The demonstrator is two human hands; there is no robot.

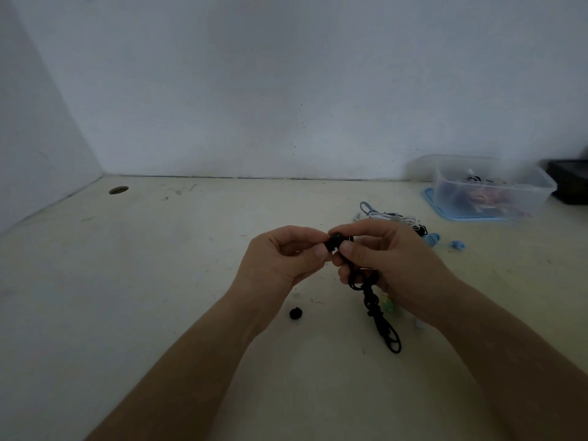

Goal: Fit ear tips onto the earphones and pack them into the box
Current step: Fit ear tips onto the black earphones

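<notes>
Two hands meet above the middle of the worktop (159, 281), fingertips almost touching. The left hand (286, 256) pinches one end of a small black earbud (334, 241) between thumb and forefinger, its other fingers curled in. The right hand (381, 259) pinches the other end of the same earbud, thumb on the near side. The blur hides whether a tip already sits on it. The black cord (378, 316) runs down from the right hand, loops past its lower fingers and hangs in a knotted bundle whose end reaches the worktop near the right wrist.

One loose black tip (296, 312) lies on the worktop below the left wrist, apart from the cord. A small greenish piece (388, 303) shows just beside the cord, partly hidden by the right hand.

Beyond the right hand is a tangle (397, 218) of white, blue and black earphones, with a blue bud (432, 240) and a blue tip (458, 245) just to its right. Farther right, by the wall (286, 90), stands a clear box (490, 192) with mixed coloured items inside, resting on a blue lid (461, 216). A dark object (569, 183) sits at the right edge behind it. A round hole (118, 190) marks the far left of the worktop.
</notes>
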